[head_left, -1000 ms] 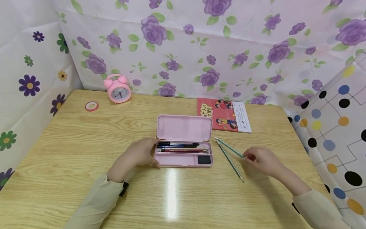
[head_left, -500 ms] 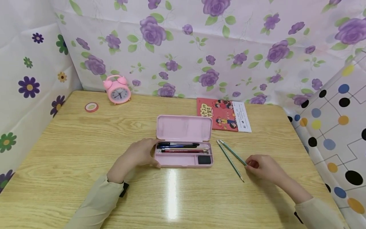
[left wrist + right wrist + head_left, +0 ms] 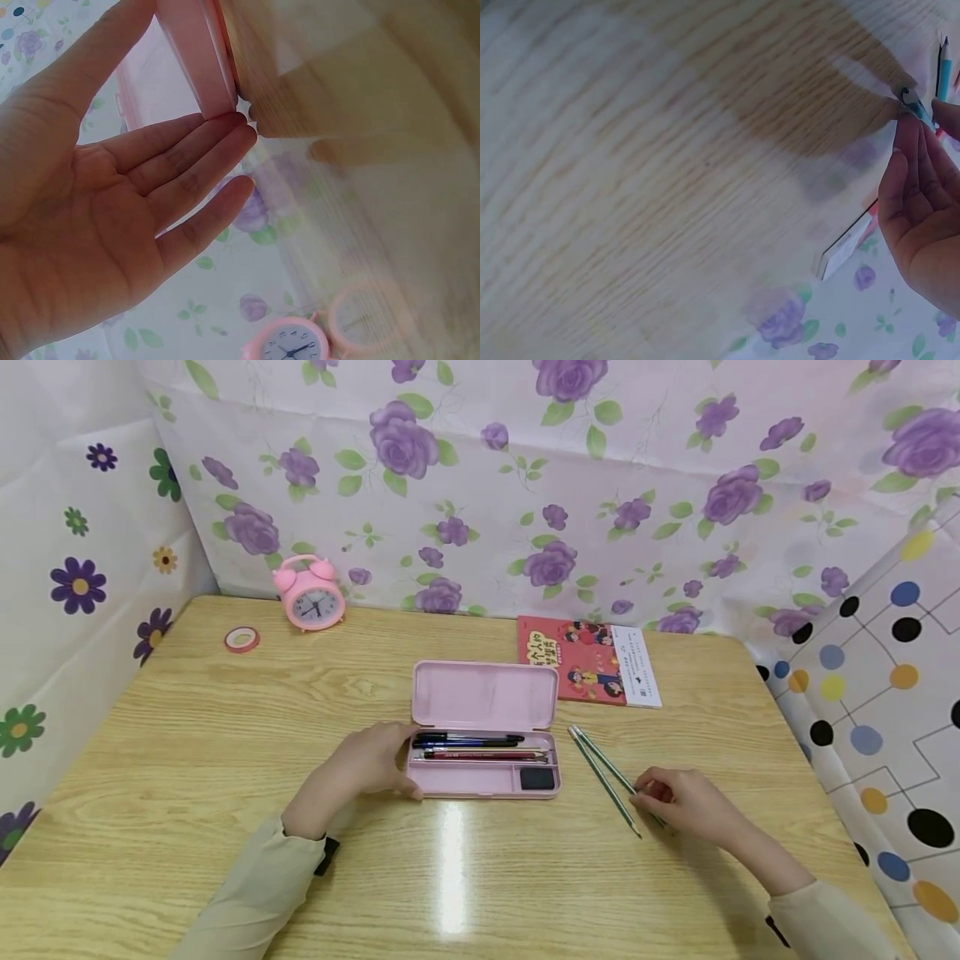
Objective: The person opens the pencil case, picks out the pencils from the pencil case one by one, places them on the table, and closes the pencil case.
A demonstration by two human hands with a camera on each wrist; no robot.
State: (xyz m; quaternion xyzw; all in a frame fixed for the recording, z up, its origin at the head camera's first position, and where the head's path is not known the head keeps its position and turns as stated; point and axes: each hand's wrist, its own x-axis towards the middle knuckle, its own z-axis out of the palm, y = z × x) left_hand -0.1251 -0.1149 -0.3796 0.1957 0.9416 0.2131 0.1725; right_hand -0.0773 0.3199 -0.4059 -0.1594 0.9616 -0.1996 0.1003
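Observation:
A pink pencil case [image 3: 461, 779] lies with its lid raised on the table. My left hand [image 3: 367, 762] grips its left end, thumb at the front and fingers behind; the left wrist view shows fingertips against the case wall [image 3: 199, 60]. Inside are several pens and pencils [image 3: 480, 756] and a black eraser [image 3: 536, 778]. Right of the case, my right hand [image 3: 686, 802] pinches a green pencil [image 3: 611, 768] between thumb and fingers near its sharpened end. A second green pencil [image 3: 606, 785] lies alongside, the two nearly meeting at their far ends. Its sharpened tip [image 3: 639, 835] points toward me.
A red booklet [image 3: 573, 660] lies behind the case, partly covered by the lid. At the back left stand a pink alarm clock [image 3: 313, 597] and a roll of tape [image 3: 242, 639]. Patterned cloth [image 3: 465, 485] hangs along the table's back edge.
The right hand's pencil has swung and slid closer beside the other green pencil, its far end lowering toward me. My right hand moved slightly nearer me. The left hand and case stayed put.

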